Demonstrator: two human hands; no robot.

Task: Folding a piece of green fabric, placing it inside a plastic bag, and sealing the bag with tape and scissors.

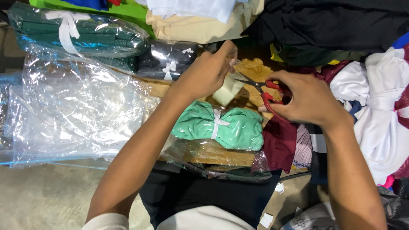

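My right hand (309, 100) grips red-handled scissors (267, 91), their blades pointing left toward my left hand (208, 70). The left hand's fingers pinch something small above a pale strip (228, 90), close to the blade tips; what they pinch is too small to tell. Just below both hands lies a mint-green folded garment (234, 127) tied with a white ribbon, inside a clear plastic bag (213, 159) on a wooden surface (251, 70).
Empty clear plastic bags (72, 115) spread at the left. Bagged dark green (93, 36) and dark grey (168, 59) garments lie behind them. Beige, white and black cloth piles fill the back, and white and maroon clothing (379, 110) the right.
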